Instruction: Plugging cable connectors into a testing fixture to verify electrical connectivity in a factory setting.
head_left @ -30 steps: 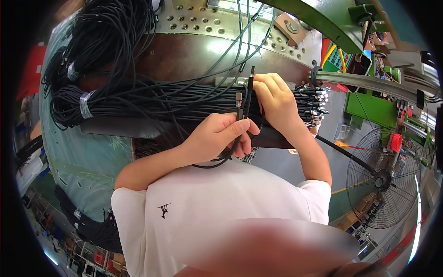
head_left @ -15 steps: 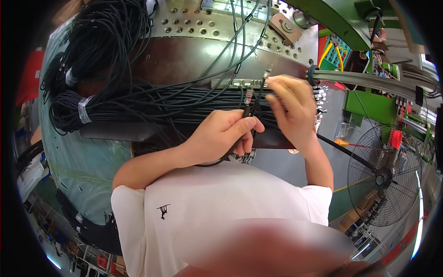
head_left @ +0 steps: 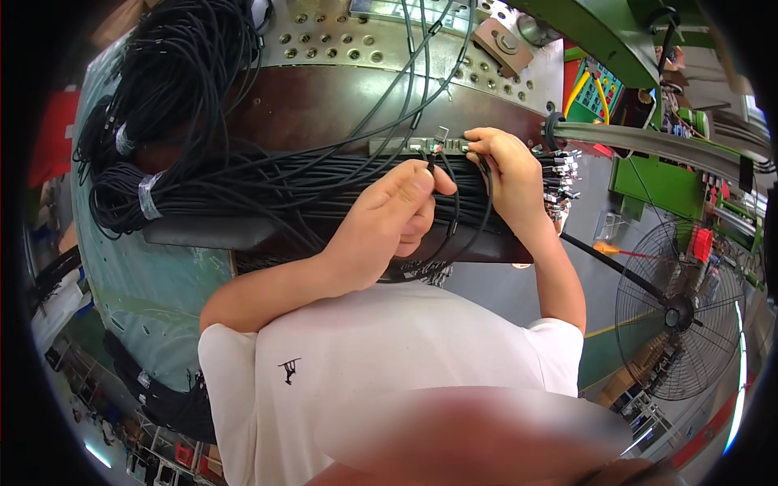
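Between the thumb and forefinger of my left hand [head_left: 389, 212] is the end of a black cable [head_left: 430, 162], its metal-tipped connector [head_left: 440, 139] pointing away from me. That connector is over a narrow metal strip fixture [head_left: 392, 147] with several small slots. At the strip's right part, my right hand [head_left: 515, 176] pinches another black cable [head_left: 487, 194] close to its end; the fingertips hide most of that end. Both cables hang in loops toward my body. Just beneath my hands lies a thick bundle of black cables [head_left: 324, 185], with many connector ends [head_left: 561, 180] at its right.
Coiled black cables [head_left: 174, 77] are heaped at the left, and tape [head_left: 149, 194] binds the bundle. Behind the strip are a brown board [head_left: 316, 105] and a perforated metal plate [head_left: 348, 44]. A green machine arm [head_left: 600, 32] and a caged fan [head_left: 677, 312] stand at the right.
My left hand has moved up and slightly left, bringing its connector over the strip. My right hand has come down to the strip from the raised connector end it was near.
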The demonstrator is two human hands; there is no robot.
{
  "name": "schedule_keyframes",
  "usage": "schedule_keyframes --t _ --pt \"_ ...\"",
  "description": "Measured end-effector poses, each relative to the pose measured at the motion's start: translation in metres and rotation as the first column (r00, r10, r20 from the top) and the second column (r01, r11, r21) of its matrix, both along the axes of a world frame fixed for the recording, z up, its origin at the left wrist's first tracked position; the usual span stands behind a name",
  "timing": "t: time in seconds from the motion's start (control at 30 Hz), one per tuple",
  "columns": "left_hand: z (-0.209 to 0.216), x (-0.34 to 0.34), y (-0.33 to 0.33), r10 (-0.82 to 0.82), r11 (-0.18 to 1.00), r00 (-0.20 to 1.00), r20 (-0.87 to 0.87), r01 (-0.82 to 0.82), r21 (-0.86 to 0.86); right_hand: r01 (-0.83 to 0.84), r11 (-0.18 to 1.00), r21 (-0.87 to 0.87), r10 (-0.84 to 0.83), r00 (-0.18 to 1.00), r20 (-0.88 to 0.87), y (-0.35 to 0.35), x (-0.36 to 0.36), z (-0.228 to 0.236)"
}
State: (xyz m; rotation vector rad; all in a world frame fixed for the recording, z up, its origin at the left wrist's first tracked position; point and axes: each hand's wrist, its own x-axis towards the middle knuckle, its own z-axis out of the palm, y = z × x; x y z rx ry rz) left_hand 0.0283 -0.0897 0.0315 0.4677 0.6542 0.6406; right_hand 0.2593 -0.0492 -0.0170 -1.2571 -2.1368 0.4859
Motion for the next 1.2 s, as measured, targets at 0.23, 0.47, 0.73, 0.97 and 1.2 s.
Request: schedule_keyframes --t 0.23,0.47,0.73,0.97,1.2 --pt "0.004 0.012 0.010 -0.066 0.972 0.997 0.052 0.076 -0.221 -0.124 0.949 0.290 0.063 0.975 0.212 -0.002 -0.003 0.036" --pt "0.027 0.000 0.045 -0.205 0.546 0.623 -0.755 0.713 0.440 0.026 0.997 0.079 -0.023 0.999 -0.036 0.002 0.010 0.025" --pt "-0.017 0.014 0.040 0.422 0.098 0.663 -0.618 0.644 0.759 0.018 0.998 -0.058 -0.015 0.999 0.046 -0.001 0.024 -0.004" --pt "-0.004 -0.023 0.075 0.338 0.282 0.720 -0.606 0.536 0.795 -0.022 0.810 -0.586 0.049 0.998 0.031 0.031 0.030 0.036" --pt "-0.046 0.028 0.172 0.046 0.992 0.995 -0.087 -0.035 0.125 0.314 0.947 -0.064 -0.276 0.901 0.336 0.177 0.001 0.027"
